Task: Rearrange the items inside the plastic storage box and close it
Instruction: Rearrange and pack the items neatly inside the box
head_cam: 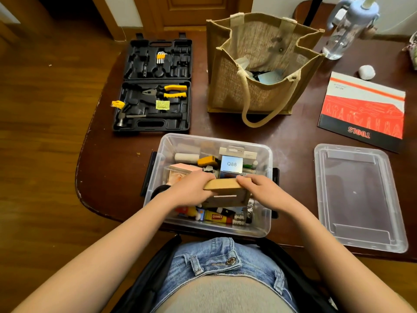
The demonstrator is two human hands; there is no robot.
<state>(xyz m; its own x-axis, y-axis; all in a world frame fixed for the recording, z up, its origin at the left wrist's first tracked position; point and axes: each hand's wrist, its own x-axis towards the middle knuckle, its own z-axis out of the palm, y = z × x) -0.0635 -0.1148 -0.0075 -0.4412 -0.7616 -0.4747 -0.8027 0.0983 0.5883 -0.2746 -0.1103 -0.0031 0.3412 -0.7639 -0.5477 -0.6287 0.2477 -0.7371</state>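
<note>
A clear plastic storage box (158,154) stands open at the table's near edge, filled with several small items: a silver Q88 box (231,164), a pink packet (184,168), a Carmex tube (217,216). Above the box's middle I hold a brown cardboard box (225,190) with both hands. My left hand (191,188) grips its left end, and my right hand (259,188) grips its right end with fingers curled over the top. The clear lid (358,195) lies flat on the table to the right of the box.
An open black tool case (155,86) with pliers and a hammer lies at the back left. A jute tote bag (261,64) stands behind the box. A red TOOLS booklet (363,109) and a water bottle (345,28) are at the right.
</note>
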